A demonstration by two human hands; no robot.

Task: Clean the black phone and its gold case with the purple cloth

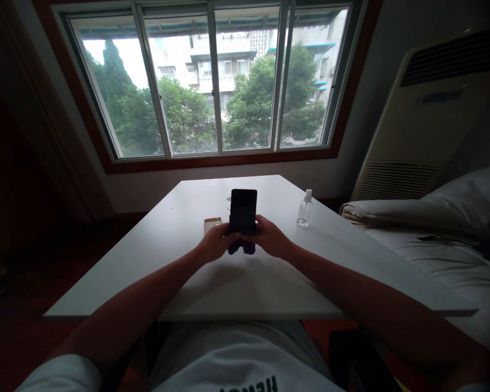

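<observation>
A smartphone with a dark screen (244,209) stands near upright above the table, held between both hands. My left hand (216,243) closes on its lower left side, thumb across the front. On the lower right side my right hand (271,235) grips it the same way, its thumb almost meeting the other. Below the thumbs hangs a dark purplish piece with a notched lower edge (242,249); whether it is cloth or a case I cannot tell. Just beyond my left hand lies a pale, flat, gold-edged object (212,223), partly hidden by that hand.
A clear spray bottle (304,211) with a white cap stands on the white table (179,283), right of the phone. A small thin object (228,202) is partly hidden behind the phone. A bed (424,228) adjoins on the right; a window (216,81) lies ahead.
</observation>
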